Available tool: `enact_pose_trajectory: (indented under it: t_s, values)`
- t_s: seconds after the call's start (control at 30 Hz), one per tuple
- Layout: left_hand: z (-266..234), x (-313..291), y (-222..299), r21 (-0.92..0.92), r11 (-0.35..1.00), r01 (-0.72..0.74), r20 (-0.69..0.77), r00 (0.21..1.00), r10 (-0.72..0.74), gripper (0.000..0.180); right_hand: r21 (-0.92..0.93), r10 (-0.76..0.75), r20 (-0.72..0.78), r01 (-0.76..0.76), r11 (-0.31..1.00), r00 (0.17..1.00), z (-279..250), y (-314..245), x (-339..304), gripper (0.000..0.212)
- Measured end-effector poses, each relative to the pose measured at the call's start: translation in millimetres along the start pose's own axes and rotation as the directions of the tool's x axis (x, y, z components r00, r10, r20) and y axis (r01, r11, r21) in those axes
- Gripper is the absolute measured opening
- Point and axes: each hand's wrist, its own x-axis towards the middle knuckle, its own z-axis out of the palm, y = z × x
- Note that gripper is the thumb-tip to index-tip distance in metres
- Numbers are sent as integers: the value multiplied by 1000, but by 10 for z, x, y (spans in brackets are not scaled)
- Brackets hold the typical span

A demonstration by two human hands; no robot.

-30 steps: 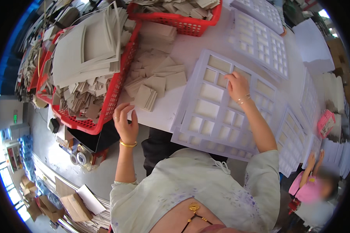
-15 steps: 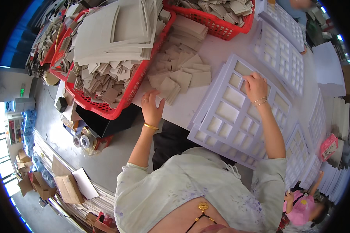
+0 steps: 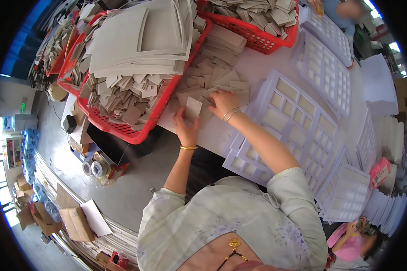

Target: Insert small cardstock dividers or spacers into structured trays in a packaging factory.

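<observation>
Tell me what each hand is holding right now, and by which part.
Left hand holds a small cardboard square by its lower edge. Right hand rests on the loose cardboard pile; no clear grip.

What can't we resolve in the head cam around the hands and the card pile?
- Left hand: holds a small grey card square; whether it holds more than one is unclear, the card hides the fingers.
- Right hand: palm down on the loose pile of grey card squares; any grasp is hidden underneath.
- White moulded compartment tray: its near part is covered by the right forearm.
</observation>
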Motion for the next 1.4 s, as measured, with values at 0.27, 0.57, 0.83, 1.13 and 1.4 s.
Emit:
enact_pose_trajectory:
  t_s: [0.27, 0.57, 0.83, 1.13, 1.4]
  values:
    - [-32, -43, 63, -164, 980, 109, 38, 994, -104, 59, 230, 42, 26, -47, 972, 999, 92, -41, 89, 20]
    - [-60, -33, 132, -199, 975, -95, -35, 995, 90, 54, 861, 344, 37, -204, 466, 938, -978, 1160, -566, 36]
    - [272, 334, 1464, -340, 825, -452, 512, 646, 565, 44, 859, 627, -63, -278, 431, 776, -1620, 1636, -1579, 31]
    - [977, 360, 1854, -449, 603, -659, 613, 263, 745, 35, 931, 731, -96, -200, 307, 675, -1552, 1600, -2284, 29]
    - [1115, 456, 1726, -593, 611, -525, 641, 152, 753, 39, 969, 777, -40, -164, 183, 628, -1290, 1255, -2597, 27]
